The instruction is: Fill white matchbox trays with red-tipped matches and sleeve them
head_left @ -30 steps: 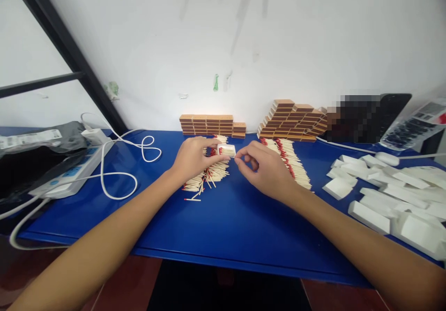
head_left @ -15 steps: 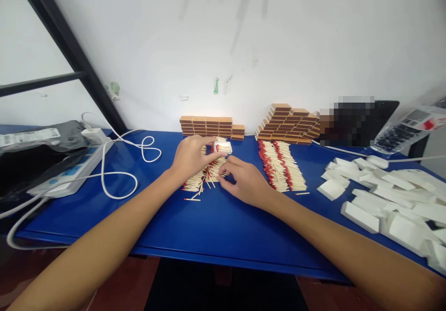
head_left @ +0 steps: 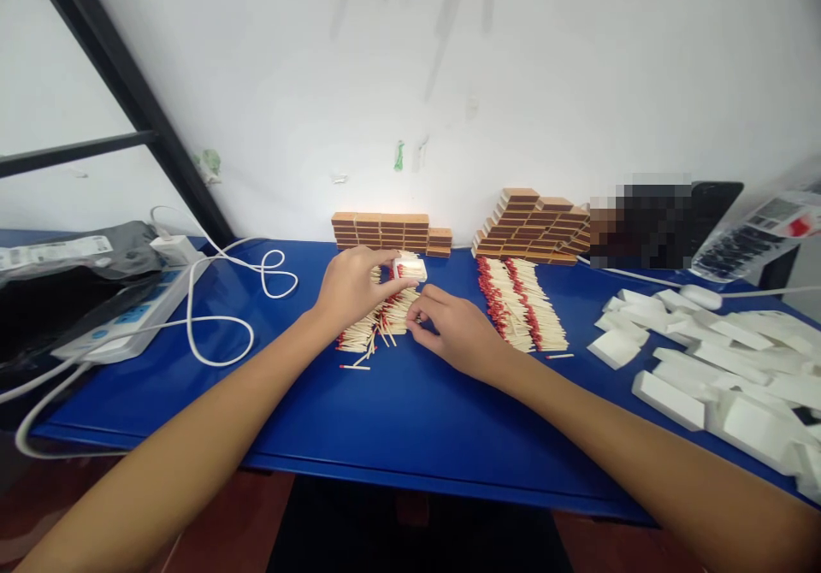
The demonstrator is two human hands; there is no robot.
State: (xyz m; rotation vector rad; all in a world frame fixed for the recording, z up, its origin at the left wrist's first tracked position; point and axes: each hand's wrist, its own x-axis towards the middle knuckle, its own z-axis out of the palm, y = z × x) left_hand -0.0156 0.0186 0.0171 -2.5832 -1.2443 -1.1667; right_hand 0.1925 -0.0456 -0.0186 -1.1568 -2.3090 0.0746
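Blue tabletop (head_left: 385,410) meets a white wall (head_left: 256,85), bearing a loose match pile (head_left: 388,314) with stacked matchboxes (head_left: 380,231) behind it and, to its right, neater rows of matches (head_left: 522,304) and scattered white boxes (head_left: 711,351) farther off. Just above the pile, the left hand (head_left: 350,291) grips a small tray (head_left: 422,274) holding matches; at the pile's right edge, the right hand (head_left: 458,333) curls, fingertips close together, whether around a match cannot be told.
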